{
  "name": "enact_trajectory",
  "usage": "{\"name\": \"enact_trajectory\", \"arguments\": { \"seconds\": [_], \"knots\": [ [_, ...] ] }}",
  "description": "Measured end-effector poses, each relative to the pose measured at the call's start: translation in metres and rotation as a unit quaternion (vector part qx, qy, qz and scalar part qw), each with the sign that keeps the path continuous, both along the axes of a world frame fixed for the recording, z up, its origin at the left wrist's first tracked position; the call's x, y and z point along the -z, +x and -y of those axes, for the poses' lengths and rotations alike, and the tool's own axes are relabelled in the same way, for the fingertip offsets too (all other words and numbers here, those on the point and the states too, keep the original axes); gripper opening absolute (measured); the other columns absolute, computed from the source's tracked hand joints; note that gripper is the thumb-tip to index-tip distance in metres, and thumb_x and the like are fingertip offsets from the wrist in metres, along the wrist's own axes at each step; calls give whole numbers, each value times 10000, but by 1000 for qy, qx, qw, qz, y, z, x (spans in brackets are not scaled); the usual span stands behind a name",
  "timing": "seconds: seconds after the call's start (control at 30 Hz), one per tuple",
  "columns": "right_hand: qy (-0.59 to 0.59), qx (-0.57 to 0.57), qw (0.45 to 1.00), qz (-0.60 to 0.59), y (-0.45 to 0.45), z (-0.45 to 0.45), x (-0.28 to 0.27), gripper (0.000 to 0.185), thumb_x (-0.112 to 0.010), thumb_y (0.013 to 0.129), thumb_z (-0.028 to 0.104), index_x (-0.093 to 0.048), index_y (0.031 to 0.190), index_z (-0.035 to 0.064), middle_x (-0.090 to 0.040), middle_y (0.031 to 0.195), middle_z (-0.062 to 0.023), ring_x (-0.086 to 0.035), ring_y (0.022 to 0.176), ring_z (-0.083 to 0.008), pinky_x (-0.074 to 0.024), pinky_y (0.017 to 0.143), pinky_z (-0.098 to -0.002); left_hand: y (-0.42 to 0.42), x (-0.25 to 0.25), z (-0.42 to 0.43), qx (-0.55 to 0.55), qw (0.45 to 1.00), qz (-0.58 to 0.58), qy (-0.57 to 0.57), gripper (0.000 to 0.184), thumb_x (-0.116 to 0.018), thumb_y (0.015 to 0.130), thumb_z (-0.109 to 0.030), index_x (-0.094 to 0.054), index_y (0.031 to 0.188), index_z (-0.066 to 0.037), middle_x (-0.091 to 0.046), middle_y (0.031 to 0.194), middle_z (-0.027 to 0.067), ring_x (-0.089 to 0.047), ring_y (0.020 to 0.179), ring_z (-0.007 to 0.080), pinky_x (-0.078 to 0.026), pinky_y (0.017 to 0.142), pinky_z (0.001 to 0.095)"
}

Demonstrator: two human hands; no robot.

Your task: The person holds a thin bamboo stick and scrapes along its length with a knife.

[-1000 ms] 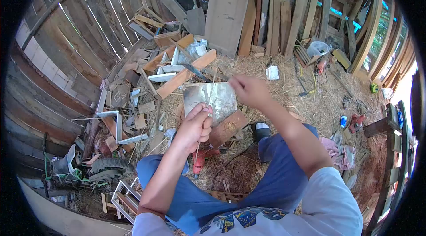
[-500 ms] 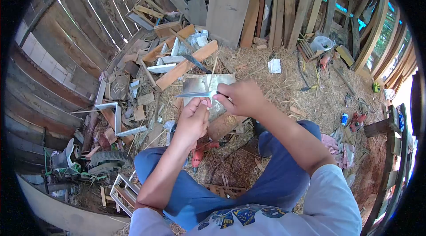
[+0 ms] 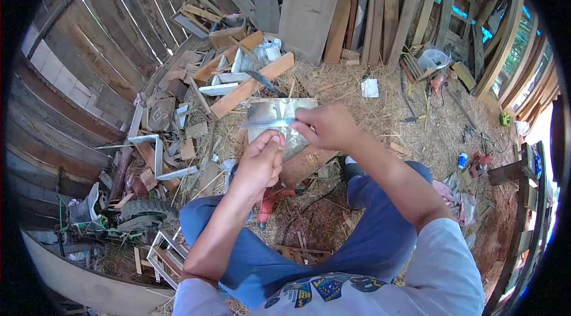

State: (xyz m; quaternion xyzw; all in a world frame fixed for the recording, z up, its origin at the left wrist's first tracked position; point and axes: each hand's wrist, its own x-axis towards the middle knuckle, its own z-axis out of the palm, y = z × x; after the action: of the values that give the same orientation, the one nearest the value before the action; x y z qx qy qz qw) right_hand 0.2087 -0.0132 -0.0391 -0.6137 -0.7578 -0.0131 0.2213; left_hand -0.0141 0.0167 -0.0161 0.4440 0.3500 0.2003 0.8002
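Observation:
My right hand (image 3: 324, 127) grips a knife (image 3: 264, 123) by its handle; the blade, slightly blurred, points left just above my other hand. My left hand (image 3: 262, 158) is closed, thumb and fingers pinched around a thin wooden stick (image 3: 291, 86), whose pale end shows beyond the blade; most of it is hard to make out. Below both hands a shiny metal sheet (image 3: 256, 112) lies over a wooden block (image 3: 306, 164). A red power tool (image 3: 267, 204) rests on the ground between my legs, beside my left forearm.
Timber offcuts (image 3: 253, 85) and white frame pieces (image 3: 157, 158) are piled at the left. A dark-bladed tool (image 3: 264, 83) lies against a plank. Boards (image 3: 312, 10) lean on the back wall. Straw covers the floor, with cords, a blue can (image 3: 462, 160) and another red tool (image 3: 479, 163) at right.
The knife and my right hand have shifted slightly right and up, and the blade is blurred now. Less of the stick shows beyond the blade. My left hand has barely moved.

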Motion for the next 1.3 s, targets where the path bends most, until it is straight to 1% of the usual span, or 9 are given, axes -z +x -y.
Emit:
{"name": "enact_trajectory", "arguments": {
  "seconds": [0.2, 0.33, 0.53, 0.77, 0.97, 1.03, 1.1, 1.13, 1.3],
  "knots": [
    [32, 132, 987, -88, 66, -25, 8, 304, -597, 965, 392, -642, 877, 105, -652, 741, -159, -648, 695, -401, -501, 592, -489, -4, -3, 2, 4, 1000, 13, -27, 161, -429, 1101, -269, -505, 1004, -166, -293, 607, -91, -210, 435, 18, -130, 374, 227],
    [39, 168, 966, -192, 38, -9, 2, 292, -589, 979, 369, -628, 863, 104, -636, 714, -164, -646, 677, -398, -491, 585, -492, -6, 0, -4, 8, 999, 26, -46, 164, -420, 1105, -279, -501, 1021, -163, -296, 602, -86, -207, 435, 19, -137, 378, 230],
    [-17, 22, 999, -45, -5, 13, -8, 294, -598, 967, 427, -665, 871, 156, -637, 641, -119, -649, 599, -375, -502, 548, -494, -2, -4, -1, 17, 999, 31, -25, 175, -404, 1111, -281, -498, 1029, -159, -283, 588, -86, -203, 432, 24, -134, 378, 227],
    [17, 22, 998, -51, 8, -5, 4, 264, -617, 954, 379, -651, 842, 142, -601, 606, -121, -630, 577, -364, -486, 529, -482, 2, -1, -2, 4, 1000, 8, -22, 178, -406, 1110, -282, -496, 1019, -157, -283, 584, -88, -206, 429, 27, -132, 378, 231],
    [16, 73, 996, -58, 23, -10, 8, 300, -588, 960, 452, -661, 858, 179, -652, 655, -91, -664, 613, -349, -511, 556, -484, 3, 0, 3, 9, 1000, 10, -18, 185, -424, 1105, -294, -500, 989, -173, -267, 590, -96, -193, 433, 20, -119, 379, 227],
    [-59, 35, 997, -40, 14, -2, -1, 283, -567, 969, 438, -682, 906, 188, -666, 680, -105, -680, 657, -352, -531, 599, -489, 2, 1, 5, 10, 1000, 11, -10, 186, -430, 1104, -292, -502, 982, -171, -266, 590, -95, -191, 432, 22, -119, 379, 228],
    [-98, 128, 986, -35, 14, 2, 7, 300, -533, 983, 435, -700, 944, 189, -693, 751, -133, -693, 739, -366, -546, 664, -498, 1, 0, 4, 8, 1000, -4, -12, 188, -432, 1103, -294, -503, 981, -171, -265, 591, -96, -191, 433, 22, -121, 380, 227],
    [-5, 126, 987, -100, 46, -14, 28, 327, -522, 990, 434, -711, 959, 169, -707, 824, -155, -693, 812, -380, -552, 719, -498, 1, -2, 6, 2, 1000, -13, -13, 189, -434, 1103, -296, -503, 979, -171, -264, 592, -96, -191, 434, 23, -123, 381, 227],
    [14, 181, 961, -208, 64, -9, 12, 355, -536, 991, 424, -708, 952, 115, -697, 817, -167, -683, 789, -385, -547, 702, -479, -1, -8, 6, 19, 1000, 10, 9, 211, -418, 1107, -324, -502, 984, -174, -261, 592, -98, -186, 435, 21, -127, 381, 225]
  ]
}}
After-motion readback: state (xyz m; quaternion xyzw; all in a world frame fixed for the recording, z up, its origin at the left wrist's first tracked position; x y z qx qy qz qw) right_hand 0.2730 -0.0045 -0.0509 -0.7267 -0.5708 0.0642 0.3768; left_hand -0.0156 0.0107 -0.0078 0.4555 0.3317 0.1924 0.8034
